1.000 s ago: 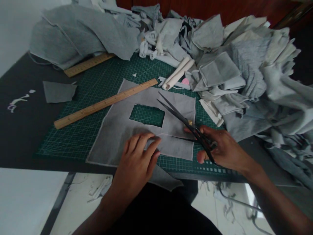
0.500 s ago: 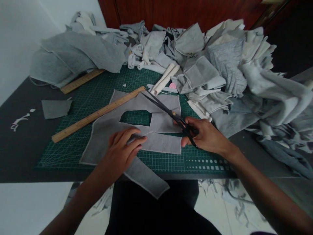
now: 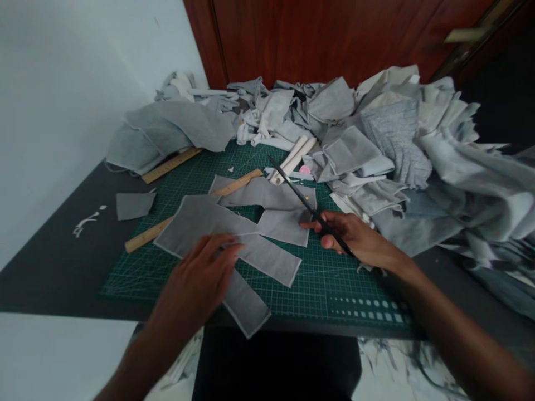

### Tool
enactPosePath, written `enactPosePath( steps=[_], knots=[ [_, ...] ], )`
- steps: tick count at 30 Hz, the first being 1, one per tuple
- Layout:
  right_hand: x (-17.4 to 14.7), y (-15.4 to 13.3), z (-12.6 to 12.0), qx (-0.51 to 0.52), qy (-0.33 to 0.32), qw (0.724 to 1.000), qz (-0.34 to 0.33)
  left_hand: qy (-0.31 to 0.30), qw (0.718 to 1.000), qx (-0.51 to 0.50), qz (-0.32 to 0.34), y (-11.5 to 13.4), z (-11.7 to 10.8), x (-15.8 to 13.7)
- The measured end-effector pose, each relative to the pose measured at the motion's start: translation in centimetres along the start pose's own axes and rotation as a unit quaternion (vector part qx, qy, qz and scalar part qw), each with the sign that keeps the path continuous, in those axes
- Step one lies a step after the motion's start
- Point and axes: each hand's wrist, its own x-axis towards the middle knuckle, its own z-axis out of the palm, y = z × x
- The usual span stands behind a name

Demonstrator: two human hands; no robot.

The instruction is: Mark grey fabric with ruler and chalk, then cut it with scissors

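My left hand point(image 3: 204, 267) pinches a grey fabric piece point(image 3: 192, 214) near its seam, its fingertips partly hiding the cloth. One strip point(image 3: 273, 257) of that fabric runs right over the mat, and another strip point(image 3: 246, 303) hangs past the table's front edge. My right hand point(image 3: 351, 234) is closed round the handles of black scissors point(image 3: 298, 194), held above the mat with the blades pointing up and left, seen nearly edge-on. Beneath them lies another part of the grey cloth point(image 3: 284, 225). A wooden ruler point(image 3: 146, 238) passes under the fabric.
A green cutting mat point(image 3: 288, 306) covers much of the dark table point(image 3: 50, 273). Heaped grey cloth point(image 3: 351, 150) lines the back and right. A second ruler point(image 3: 171, 165), a pink disc point(image 3: 305, 169), rolled pale cloth point(image 3: 292, 161) and a small grey scrap point(image 3: 134, 206) lie around.
The camera view has tilted up. The left part of the fabric has shifted with my left hand and now covers the ruler's middle. The gap in the cloth has narrowed; the scissors have turned edge-on.
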Motion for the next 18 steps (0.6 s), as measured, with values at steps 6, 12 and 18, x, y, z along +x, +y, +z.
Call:
enactPosePath(
  steps=[6,12,18],
  knots=[
    [-0.2,0.4,0.2,0.023,0.008,1.000,0.007,0.044,0.977,-0.032,-0.204,7.2,1.9,-2.5],
    [-1.7,0.4,1.6,0.034,0.027,0.999,-0.004,0.089,0.945,0.043,-0.312,6.1,4.1,0.2],
    [-2.1,0.3,0.6,0.177,-0.122,0.977,0.013,0.091,0.946,0.062,-0.306,5.8,5.3,1.4]
  ],
)
